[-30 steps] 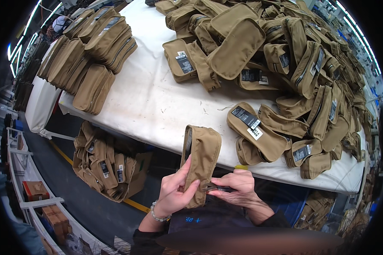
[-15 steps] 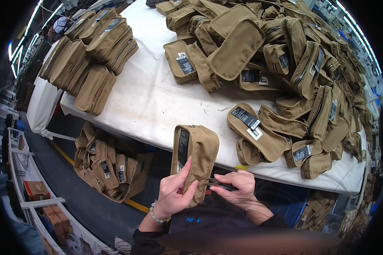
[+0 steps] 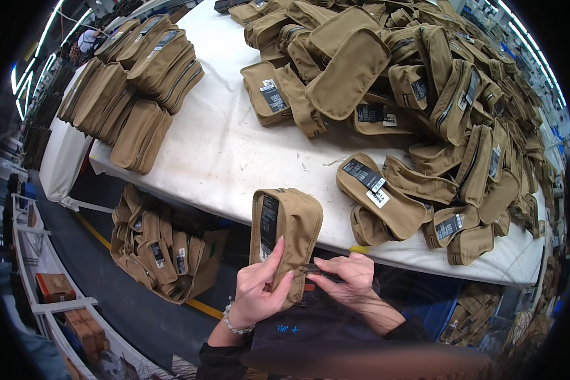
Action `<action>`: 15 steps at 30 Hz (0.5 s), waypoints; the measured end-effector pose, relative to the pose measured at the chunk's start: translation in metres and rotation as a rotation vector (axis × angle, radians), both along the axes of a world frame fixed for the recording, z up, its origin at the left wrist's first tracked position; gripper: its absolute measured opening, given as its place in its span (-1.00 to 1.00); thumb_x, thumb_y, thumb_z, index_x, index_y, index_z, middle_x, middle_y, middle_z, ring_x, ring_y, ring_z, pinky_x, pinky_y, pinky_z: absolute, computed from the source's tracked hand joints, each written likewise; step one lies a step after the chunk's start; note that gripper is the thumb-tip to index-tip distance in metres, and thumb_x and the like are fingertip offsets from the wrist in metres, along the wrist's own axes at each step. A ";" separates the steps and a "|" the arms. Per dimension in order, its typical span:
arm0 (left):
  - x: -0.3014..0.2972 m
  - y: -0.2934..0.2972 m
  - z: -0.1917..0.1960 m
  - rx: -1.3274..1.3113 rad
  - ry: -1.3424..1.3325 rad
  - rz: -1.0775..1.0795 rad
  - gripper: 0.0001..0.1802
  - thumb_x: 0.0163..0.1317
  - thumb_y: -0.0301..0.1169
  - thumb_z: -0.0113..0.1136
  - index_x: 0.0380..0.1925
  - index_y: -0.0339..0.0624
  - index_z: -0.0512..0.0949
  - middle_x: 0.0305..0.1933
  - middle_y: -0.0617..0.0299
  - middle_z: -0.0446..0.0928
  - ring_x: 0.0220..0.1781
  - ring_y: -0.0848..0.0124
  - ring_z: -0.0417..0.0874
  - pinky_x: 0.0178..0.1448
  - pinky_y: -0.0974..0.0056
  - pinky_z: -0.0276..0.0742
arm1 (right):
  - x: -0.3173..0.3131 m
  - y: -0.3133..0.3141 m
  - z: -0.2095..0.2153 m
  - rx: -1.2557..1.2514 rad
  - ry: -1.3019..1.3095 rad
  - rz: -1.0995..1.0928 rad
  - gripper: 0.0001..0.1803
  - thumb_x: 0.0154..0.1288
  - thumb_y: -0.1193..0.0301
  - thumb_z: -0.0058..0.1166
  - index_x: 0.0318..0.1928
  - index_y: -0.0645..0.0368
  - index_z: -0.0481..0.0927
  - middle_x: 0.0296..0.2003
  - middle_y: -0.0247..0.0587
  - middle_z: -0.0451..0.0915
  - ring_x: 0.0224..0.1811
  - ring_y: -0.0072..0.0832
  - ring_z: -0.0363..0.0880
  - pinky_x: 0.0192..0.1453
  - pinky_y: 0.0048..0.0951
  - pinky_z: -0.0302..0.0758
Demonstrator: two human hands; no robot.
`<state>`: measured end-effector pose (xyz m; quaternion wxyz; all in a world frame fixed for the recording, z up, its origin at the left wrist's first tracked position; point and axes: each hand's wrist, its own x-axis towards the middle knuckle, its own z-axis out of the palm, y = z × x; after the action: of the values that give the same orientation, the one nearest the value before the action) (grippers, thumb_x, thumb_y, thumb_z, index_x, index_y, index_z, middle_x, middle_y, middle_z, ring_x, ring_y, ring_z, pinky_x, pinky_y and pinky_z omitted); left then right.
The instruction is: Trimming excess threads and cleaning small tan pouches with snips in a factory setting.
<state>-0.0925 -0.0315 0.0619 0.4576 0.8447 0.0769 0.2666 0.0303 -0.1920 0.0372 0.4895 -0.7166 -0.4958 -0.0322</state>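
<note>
A tan fabric pouch [image 3: 304, 218] with a black printed label on its inner face stands upright before me, at the table's front edge. My left hand [image 3: 258, 286] is closed on its lower part, thumb and fingers pinching the cloth. In my right hand [image 3: 351, 278] is a small dark pair of thread snips [image 3: 318, 270], held between thumb and fingers. Their tips meet the pouch's right edge, low down. Whether a thread lies between the blades is too small to tell.
On the white-covered table [image 3: 202, 145] a large heap of tan pouches [image 3: 351, 76] spreads over the far and right side. Neat stacks of pouches [image 3: 142, 130] stand at the left. Below the table is a carton of pouches [image 3: 158, 247]; a shelf rack [image 3: 63, 304] is at lower left.
The pouch and both hands have shifted slightly left in view. The snips' blades, visibly apart before, now look closer together at the pouch's edge.
</note>
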 end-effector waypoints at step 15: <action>-0.002 0.001 -0.008 -0.150 0.085 0.065 -0.30 0.05 -0.63 0.27 0.27 -0.46 0.34 -0.77 0.33 0.20 -0.76 0.64 0.22 -0.61 0.48 0.17 | 0.014 -0.006 -0.008 0.053 0.175 -0.022 -0.77 -0.08 0.39 0.46 -0.34 0.11 0.73 -0.58 -0.40 0.62 -0.68 -0.58 0.47 -0.58 -0.52 0.13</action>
<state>-0.0945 -0.0305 0.0538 0.5070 0.8156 0.1434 0.2389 0.0443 -0.1975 0.0289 0.5493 -0.7089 -0.4422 0.0121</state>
